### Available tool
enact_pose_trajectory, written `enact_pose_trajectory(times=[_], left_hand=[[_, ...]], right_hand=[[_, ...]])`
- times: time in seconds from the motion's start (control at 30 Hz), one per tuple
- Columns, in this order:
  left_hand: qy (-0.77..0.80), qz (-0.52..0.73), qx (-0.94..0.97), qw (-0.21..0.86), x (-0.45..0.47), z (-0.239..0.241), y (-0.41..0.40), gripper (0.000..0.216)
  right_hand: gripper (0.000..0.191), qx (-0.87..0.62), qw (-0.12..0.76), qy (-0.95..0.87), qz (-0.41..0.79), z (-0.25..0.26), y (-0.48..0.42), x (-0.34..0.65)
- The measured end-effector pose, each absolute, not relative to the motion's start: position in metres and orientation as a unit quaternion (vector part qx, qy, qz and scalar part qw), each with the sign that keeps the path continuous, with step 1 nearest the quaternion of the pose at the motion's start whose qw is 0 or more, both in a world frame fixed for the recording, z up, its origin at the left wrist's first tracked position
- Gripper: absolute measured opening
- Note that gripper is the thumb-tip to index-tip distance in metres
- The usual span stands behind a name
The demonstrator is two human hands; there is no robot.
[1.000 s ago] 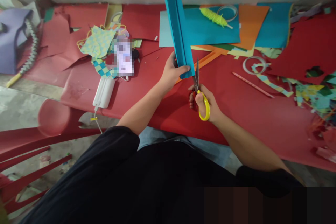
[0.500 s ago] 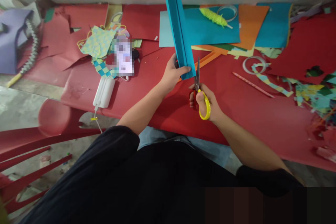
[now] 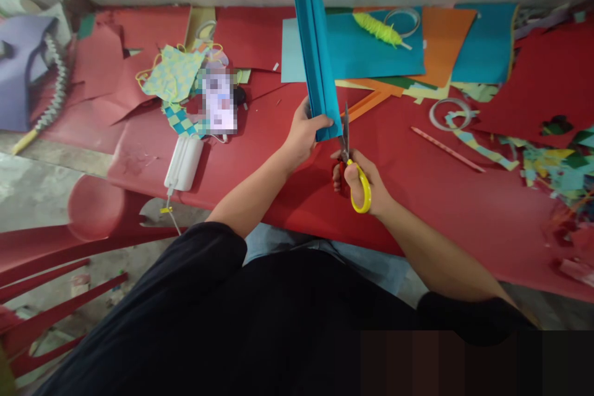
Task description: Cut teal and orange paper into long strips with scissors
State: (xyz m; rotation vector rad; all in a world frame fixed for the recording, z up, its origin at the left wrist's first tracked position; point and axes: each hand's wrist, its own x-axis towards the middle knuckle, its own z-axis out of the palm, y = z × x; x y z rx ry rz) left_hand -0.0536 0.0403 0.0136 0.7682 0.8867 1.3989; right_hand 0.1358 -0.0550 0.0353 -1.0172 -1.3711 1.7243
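A long folded sheet of blue paper [image 3: 316, 55] is pinched near its lower end by my left hand [image 3: 302, 133], thumb on top and fingers behind. It stands up at a slant above the table, with lengthwise creases. My right hand [image 3: 364, 179] grips scissors [image 3: 361, 193] with one yellow and one red handle. Their blades point away from me, slightly parted, right at the paper's lower right edge. Whether the blades have entered the paper I cannot tell. An orange paper strip [image 3: 369, 105] lies on the table behind the blades.
The red table [image 3: 278, 201] bears a phone [image 3: 219, 102], a white power bank [image 3: 183, 164], yellow yarn [image 3: 378, 30], a tape roll [image 3: 449, 115], a striped pencil [image 3: 448, 150] and coloured paper sheets. Paper scraps [image 3: 557, 167] pile at right. A red chair [image 3: 95, 207] stands at left.
The blue paper's top end has dipped a little and shifted slightly right. My right hand with the scissors has moved slightly left; both hands keep their holds.
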Motion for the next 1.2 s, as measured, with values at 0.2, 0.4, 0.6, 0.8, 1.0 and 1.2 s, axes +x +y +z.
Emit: enact_pose_trajectory(times=[0.2,0.4,0.6,0.8,1.0,1.2], left_hand=[[0.389,0.612,0.331,0.604,-0.052,0.012,0.041,0.047],[0.379,0.618,0.327,0.607,-0.053,0.012,0.042,0.050],[0.360,0.626,0.332,0.606,-0.054,0.006,0.045,0.051],[0.367,0.634,0.311,0.605,-0.052,0.006,0.047,0.054],[0.371,0.630,0.319,0.603,-0.053,0.003,0.050,0.057],[0.415,0.667,0.375,0.492,-0.079,0.009,0.067,0.049]], right_hand=[[0.069,-0.389,0.353,-0.529,0.666,0.039,-0.056,0.135],[0.069,-0.384,0.358,-0.517,0.676,0.037,-0.057,0.134],[0.066,-0.375,0.367,-0.515,0.677,0.033,-0.057,0.135],[0.064,-0.371,0.370,-0.503,0.687,0.034,-0.057,0.135],[0.068,-0.385,0.363,-0.502,0.684,0.037,-0.057,0.136],[0.066,-0.360,0.363,-0.520,0.685,0.035,-0.057,0.139]])
